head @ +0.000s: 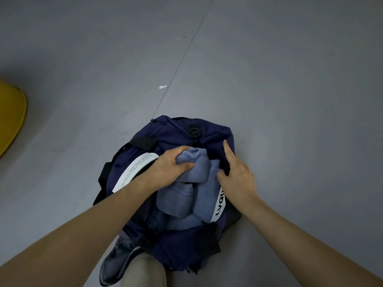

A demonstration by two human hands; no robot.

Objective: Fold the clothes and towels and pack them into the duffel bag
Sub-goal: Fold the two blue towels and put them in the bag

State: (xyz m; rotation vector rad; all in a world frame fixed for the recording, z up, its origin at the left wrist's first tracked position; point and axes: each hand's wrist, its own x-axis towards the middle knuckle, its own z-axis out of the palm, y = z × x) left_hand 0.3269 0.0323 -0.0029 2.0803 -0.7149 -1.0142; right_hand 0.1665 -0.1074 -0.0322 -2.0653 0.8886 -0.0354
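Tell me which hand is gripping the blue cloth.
The left hand: its fingers curl round the bunched blue cloth above the navy duffel bag, while the right hand rests straight-fingered on the bag's edge.

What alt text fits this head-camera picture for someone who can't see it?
A person's left hand grips a blue-grey cloth lying in an open navy duffel bag on a grey floor, while the right hand rests on the bag's rim. Their shoe shows below; something yellow sits at the left edge.
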